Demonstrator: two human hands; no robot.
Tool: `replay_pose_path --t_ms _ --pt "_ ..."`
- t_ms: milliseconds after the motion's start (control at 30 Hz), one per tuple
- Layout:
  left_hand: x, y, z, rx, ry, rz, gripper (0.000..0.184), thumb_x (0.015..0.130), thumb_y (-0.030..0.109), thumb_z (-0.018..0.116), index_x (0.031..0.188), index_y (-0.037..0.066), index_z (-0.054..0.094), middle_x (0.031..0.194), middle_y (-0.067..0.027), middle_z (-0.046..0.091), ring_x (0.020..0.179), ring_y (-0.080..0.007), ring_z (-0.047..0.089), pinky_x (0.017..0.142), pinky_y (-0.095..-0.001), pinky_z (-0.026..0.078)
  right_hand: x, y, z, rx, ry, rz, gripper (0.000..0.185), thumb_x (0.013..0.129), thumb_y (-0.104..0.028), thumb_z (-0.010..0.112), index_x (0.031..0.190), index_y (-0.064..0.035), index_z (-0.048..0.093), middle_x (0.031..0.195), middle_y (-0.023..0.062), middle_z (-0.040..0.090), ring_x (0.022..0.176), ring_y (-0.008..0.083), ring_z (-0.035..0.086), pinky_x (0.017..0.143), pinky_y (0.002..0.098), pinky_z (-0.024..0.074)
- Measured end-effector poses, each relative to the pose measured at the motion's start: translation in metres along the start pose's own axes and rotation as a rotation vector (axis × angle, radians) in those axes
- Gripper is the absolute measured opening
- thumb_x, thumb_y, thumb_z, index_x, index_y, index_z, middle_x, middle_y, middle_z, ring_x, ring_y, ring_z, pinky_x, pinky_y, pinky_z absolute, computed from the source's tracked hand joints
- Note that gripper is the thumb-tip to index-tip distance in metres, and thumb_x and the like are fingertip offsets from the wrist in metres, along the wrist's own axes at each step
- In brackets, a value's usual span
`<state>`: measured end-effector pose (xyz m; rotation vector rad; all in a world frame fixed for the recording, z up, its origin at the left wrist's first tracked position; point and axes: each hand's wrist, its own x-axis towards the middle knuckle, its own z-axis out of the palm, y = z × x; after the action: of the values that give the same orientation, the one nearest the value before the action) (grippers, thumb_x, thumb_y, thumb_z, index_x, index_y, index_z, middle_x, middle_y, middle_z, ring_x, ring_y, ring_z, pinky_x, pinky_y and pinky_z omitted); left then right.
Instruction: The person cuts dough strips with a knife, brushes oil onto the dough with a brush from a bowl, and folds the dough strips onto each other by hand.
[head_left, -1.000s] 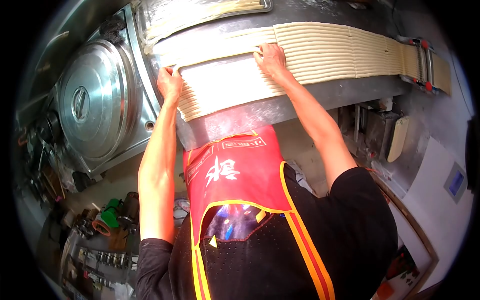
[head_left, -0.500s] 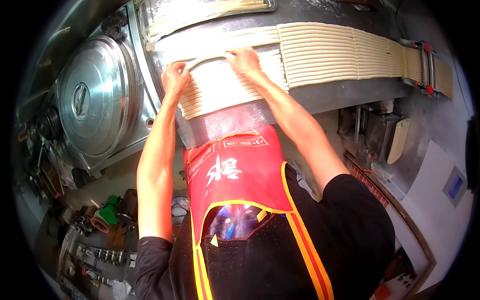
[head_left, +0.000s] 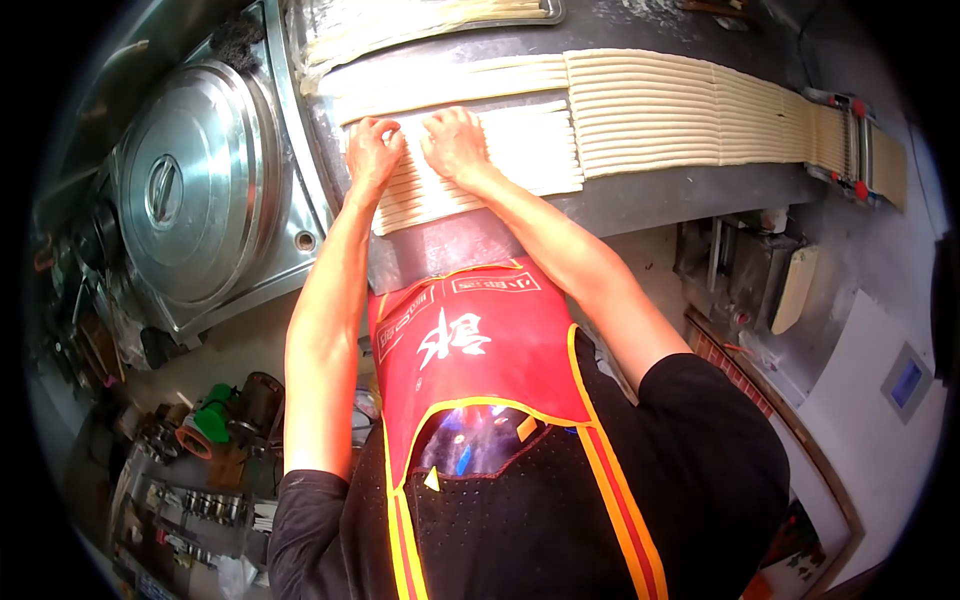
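Observation:
A near block of pale dough strips (head_left: 535, 150) lies on the dark worktop in front of me, side by side in rows. At its far left edge, my left hand (head_left: 375, 152) has its fingers curled closed on a dough strip. My right hand (head_left: 455, 145) is a little to the right, with its fingers likewise bent down and closed at the same far edge. Glare washes out the dough between the hands, so the strip's outline there is faint. A separate narrow band of strips (head_left: 500, 77) lies just beyond my hands.
A longer sheet of cut dough (head_left: 650, 110) runs right to a roller cutter (head_left: 850, 145). A tray of strips (head_left: 430, 20) sits at the back. On the left is a large round metal lid (head_left: 190, 185) on a steel counter. A control panel (head_left: 908, 380) stands far right.
Earlier a dough strip curved between my two hands near the far band. Now both hands are lower on the near block's far edge, and the right hand has come closer to the left.

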<state>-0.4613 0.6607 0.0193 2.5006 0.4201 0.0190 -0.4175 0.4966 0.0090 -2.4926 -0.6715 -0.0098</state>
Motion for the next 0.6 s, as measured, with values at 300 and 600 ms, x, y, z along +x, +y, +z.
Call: replay_pose_path --t_ms 300,600 --pt "-0.019 -0.028 -0.011 0.107 0.275 0.055 0.011 0.081 0.017 0.071 0.091 0.016 0.076 0.094 -0.0071 0.065 0.096 -0.0287 0.06 0.089 -0.0419 0.047 -0.007 0.087 -0.054 -0.143 -0.044 -0.131 0.019 0.088 -0.021 0.058 0.099 -0.015 0.071 0.095 0.0084 0.07 0.099 0.0291 0.063 0.093 0.047 0.0447" --pt "-0.016 -0.014 -0.022 0.017 0.242 -0.304 0.022 0.082 0.007 0.061 0.1 0.007 0.073 0.106 -0.0139 0.065 0.103 -0.034 0.06 0.094 -0.0416 0.047 -0.017 0.146 -0.096 -0.116 0.03 0.013 0.015 0.082 -0.017 0.066 0.095 -0.0125 0.071 0.101 0.0053 0.067 0.105 0.0269 0.059 0.094 0.044 0.0432"
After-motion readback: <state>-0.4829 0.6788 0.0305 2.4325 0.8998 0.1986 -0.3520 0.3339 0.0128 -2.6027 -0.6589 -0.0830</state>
